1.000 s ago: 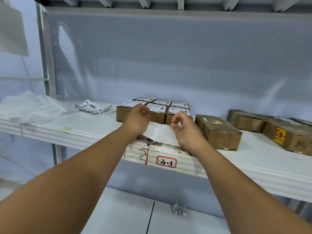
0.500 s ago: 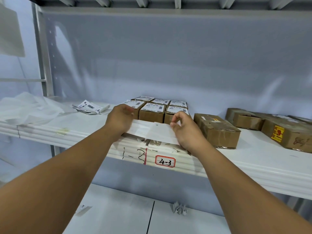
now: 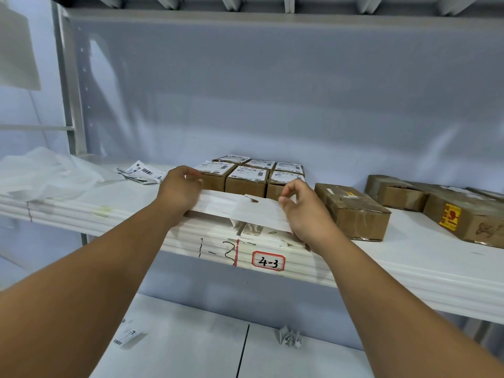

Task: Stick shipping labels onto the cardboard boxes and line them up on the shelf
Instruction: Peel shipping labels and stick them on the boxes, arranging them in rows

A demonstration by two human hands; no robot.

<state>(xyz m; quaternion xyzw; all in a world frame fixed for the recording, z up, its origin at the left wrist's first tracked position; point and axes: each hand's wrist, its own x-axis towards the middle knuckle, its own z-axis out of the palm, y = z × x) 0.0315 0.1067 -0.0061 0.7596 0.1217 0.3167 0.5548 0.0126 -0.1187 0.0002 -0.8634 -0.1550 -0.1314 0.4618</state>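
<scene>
Both my hands hold a white label sheet over the front of the white shelf (image 3: 409,271). My left hand (image 3: 178,190) pinches the peeled label (image 3: 215,204) at its left end. My right hand (image 3: 302,207) pinches the backing paper (image 3: 261,216), which overlaps the label's right part. Behind them several small labelled cardboard boxes (image 3: 246,181) stand in neat rows. An unlabelled brown box (image 3: 351,211) lies just right of my right hand, and more plain boxes (image 3: 463,214) lie at the far right.
A stack of loose shipping labels (image 3: 141,171) lies on the shelf left of the labelled boxes, with crumpled white backing sheets (image 3: 41,175) further left. On the lower shelf lie a stray label (image 3: 126,336) and a crumpled paper scrap (image 3: 289,336). A shelf post (image 3: 71,85) stands left.
My left hand has pulled leftwards, away from my right hand, drawing the label off the backing paper. The right hand has stayed almost in place.
</scene>
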